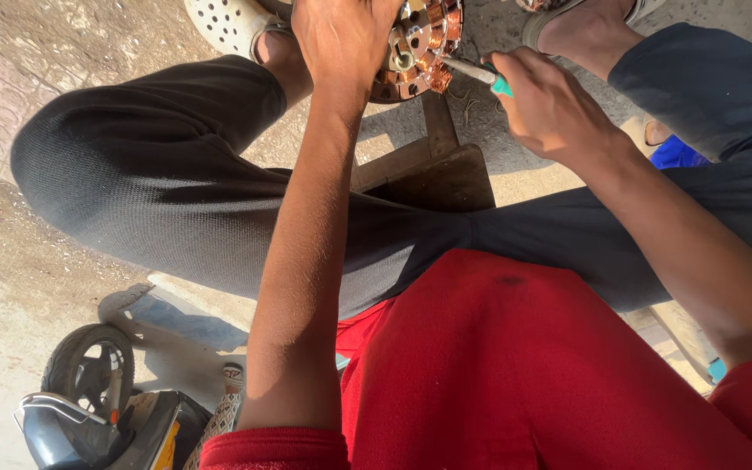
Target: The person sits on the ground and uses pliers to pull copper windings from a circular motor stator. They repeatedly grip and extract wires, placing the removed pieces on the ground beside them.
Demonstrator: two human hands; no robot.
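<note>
One round copper-wound stator (pixel 424 48).

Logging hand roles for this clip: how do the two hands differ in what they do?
The left hand lies spread on top of the copper-wound motor stator, with no tool; the right hand is closed in a grip on a green-handled screwdriver pointed at the stator's edge. Both are bare.

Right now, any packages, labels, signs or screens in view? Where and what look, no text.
Small can or cup: on the ground at lower left, beside the left forearm; round, pale with a printed label in red and dark tones, partly hidden.
No signs or screens visible.
</note>
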